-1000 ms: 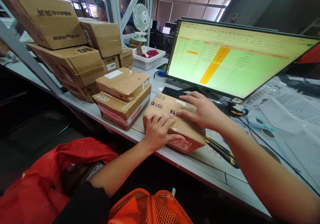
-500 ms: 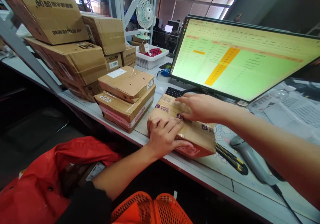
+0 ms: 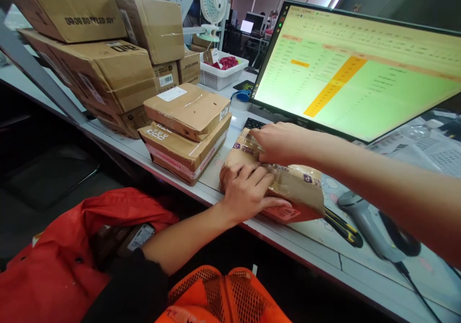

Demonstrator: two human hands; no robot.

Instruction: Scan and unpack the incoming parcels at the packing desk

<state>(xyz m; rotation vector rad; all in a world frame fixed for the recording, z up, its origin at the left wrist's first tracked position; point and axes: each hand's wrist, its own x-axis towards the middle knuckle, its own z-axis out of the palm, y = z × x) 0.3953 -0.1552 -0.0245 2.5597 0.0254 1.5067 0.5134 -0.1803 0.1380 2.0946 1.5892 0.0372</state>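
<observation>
A brown cardboard box (image 3: 302, 199) with purple-printed packing tape lies at the front edge of the desk, slightly crumpled along its top seam. My left hand (image 3: 248, 191) grips its near upper edge, fingers bent over the top and thumb stretched along the near side. Above the taped top, my right hand (image 3: 276, 143) is closed with curled fingers, its index finger touching the far left part of the lid. What lies inside the right fingers is hidden. A yellow-and-black box cutter (image 3: 344, 229) rests right of the box, beside a grey barcode scanner (image 3: 370, 227).
Two stacked cartons (image 3: 187, 109) stand left of the box, with larger cartons (image 3: 104, 73) piled behind them. A monitor (image 3: 338, 78) stands behind, over a keyboard (image 3: 254, 123). Further back are a white basket (image 3: 219, 77), a tape roll (image 3: 241, 100) and a fan (image 3: 213, 1).
My right hand has curled its fingers, which were spread before, against the box top. My left hand keeps its place on the box. The whole view has shifted a little.
</observation>
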